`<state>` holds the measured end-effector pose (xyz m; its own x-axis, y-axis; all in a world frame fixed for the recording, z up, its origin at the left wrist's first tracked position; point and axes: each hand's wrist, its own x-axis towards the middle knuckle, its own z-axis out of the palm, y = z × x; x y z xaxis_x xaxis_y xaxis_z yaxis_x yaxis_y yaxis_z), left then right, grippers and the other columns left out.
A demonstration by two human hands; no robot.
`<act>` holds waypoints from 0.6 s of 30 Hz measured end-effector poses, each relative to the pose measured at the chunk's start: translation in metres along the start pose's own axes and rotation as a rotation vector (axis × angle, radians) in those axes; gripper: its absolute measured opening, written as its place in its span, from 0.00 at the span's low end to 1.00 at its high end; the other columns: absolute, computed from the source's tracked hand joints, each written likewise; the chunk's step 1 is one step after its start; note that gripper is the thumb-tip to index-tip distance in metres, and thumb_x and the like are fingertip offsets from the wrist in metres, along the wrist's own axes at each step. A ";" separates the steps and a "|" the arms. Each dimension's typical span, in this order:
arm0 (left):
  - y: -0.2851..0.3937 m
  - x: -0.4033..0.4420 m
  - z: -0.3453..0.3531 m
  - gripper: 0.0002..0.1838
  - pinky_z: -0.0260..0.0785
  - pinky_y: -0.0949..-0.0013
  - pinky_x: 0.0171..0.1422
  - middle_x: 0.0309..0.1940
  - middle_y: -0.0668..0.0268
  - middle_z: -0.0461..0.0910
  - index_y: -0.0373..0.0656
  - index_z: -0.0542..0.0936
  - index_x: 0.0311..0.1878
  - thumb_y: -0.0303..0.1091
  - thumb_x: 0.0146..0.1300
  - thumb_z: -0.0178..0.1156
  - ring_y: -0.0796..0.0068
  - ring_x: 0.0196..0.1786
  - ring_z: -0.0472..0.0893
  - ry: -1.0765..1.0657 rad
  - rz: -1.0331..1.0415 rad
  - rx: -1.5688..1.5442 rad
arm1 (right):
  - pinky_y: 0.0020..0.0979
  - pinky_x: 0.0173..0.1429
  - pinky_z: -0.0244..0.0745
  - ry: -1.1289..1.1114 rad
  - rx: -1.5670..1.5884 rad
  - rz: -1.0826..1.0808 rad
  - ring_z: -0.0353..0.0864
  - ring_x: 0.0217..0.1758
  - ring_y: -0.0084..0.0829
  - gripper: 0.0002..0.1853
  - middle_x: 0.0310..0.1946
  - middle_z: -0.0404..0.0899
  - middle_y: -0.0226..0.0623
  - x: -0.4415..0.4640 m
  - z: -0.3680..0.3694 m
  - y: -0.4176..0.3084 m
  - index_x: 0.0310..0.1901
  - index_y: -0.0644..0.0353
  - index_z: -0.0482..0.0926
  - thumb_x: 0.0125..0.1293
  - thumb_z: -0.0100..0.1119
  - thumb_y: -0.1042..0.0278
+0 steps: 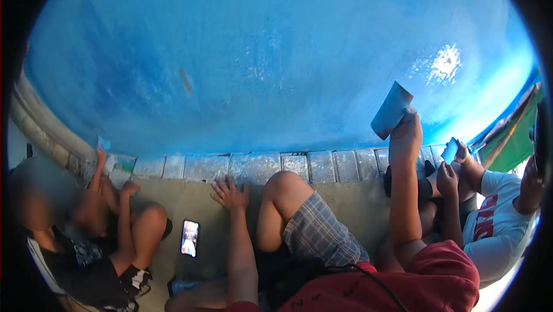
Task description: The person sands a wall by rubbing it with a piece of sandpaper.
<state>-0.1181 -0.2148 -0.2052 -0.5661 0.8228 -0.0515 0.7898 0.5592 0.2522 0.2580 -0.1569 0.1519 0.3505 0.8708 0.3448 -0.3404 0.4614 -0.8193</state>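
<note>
My right hand (pixel 406 133), raised in front of the blue wall (pixel 230 70), grips a curled, grey-blue sheet that looks like sandpaper (pixel 390 110). Whether the sheet touches the wall I cannot tell. Lower down, my left hand (pixel 230 194) rests with spread fingers on the ground, close to the row of pale bricks (pixel 207 167) along the wall's foot. It holds nothing. Scuffed pale marks and darker patches show on the wall's painted surface.
A phone with a lit screen (pixel 189 238) lies on the ground left of my left arm. To the right sits a person in a white shirt (pixel 495 220) holding a small blue sheet (pixel 450 151). Another person (pixel 86 266) crouches at left, one hand raised with a blue piece (pixel 103 143).
</note>
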 end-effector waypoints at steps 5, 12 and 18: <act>0.018 0.008 -0.005 0.44 0.22 0.34 0.77 0.79 0.52 0.37 0.54 0.50 0.79 0.62 0.65 0.48 0.44 0.80 0.32 -0.163 -0.114 -0.011 | 0.27 0.41 0.71 0.115 -0.348 -0.567 0.74 0.38 0.20 0.07 0.33 0.77 0.30 0.058 0.015 -0.010 0.44 0.63 0.75 0.73 0.50 0.69; -0.027 -0.023 0.021 0.46 0.25 0.37 0.78 0.80 0.52 0.33 0.58 0.43 0.79 0.70 0.65 0.42 0.43 0.80 0.33 -0.159 0.133 -0.021 | 0.44 0.71 0.67 -0.436 -0.963 -1.225 0.67 0.71 0.44 0.17 0.67 0.69 0.42 0.100 0.120 0.052 0.46 0.63 0.71 0.56 0.64 0.74; -0.031 -0.059 0.013 0.56 0.26 0.37 0.77 0.79 0.50 0.31 0.57 0.38 0.79 0.79 0.57 0.45 0.43 0.80 0.33 -0.236 0.057 0.031 | 0.47 0.77 0.56 -0.506 -1.077 -1.357 0.65 0.72 0.47 0.06 0.69 0.66 0.46 0.101 0.127 0.096 0.40 0.62 0.69 0.64 0.53 0.73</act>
<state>-0.1063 -0.2797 -0.2226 -0.4526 0.8519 -0.2635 0.8276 0.5113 0.2315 0.1499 -0.0034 0.1662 -0.4690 0.0782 0.8797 0.6547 0.6994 0.2868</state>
